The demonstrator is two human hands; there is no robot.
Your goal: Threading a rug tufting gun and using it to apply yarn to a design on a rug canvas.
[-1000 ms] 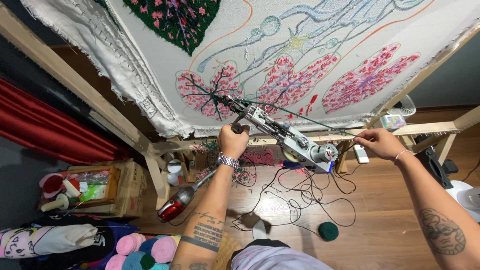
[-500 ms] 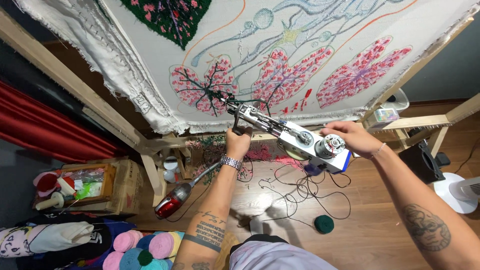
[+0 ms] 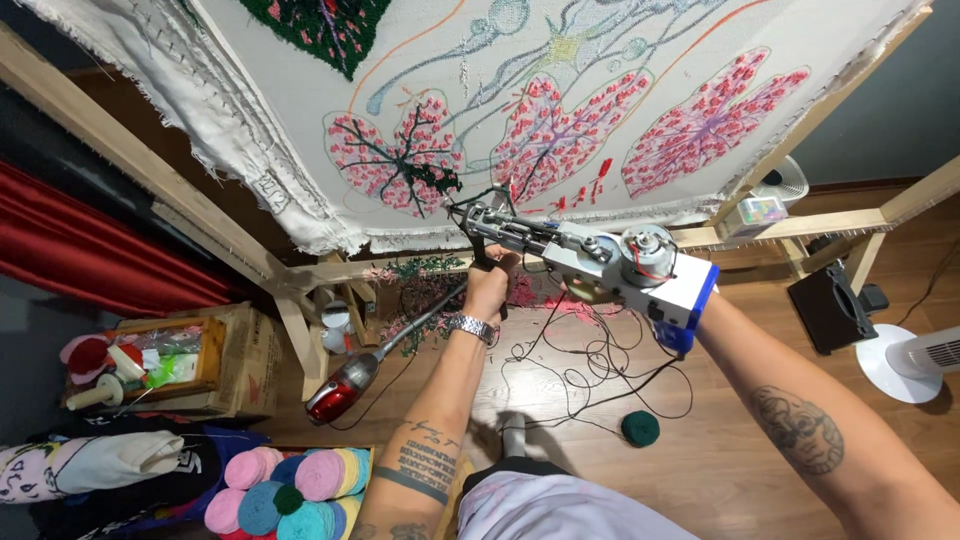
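Presently, the tufting gun (image 3: 590, 262) was held up against the stretched cloth (image 3: 300, 110), its needle end at the dark branching lines of the left pink leaf motif (image 3: 400, 160); the left hand (image 3: 490, 285) was clamped around the front handle, while the right hand was hidden behind the gun body, so its finger state could not be told. Three pink leaves and a green patch at the far edge were seen partly tufted, whereas the outlined stems and circles farther up remained unfilled.
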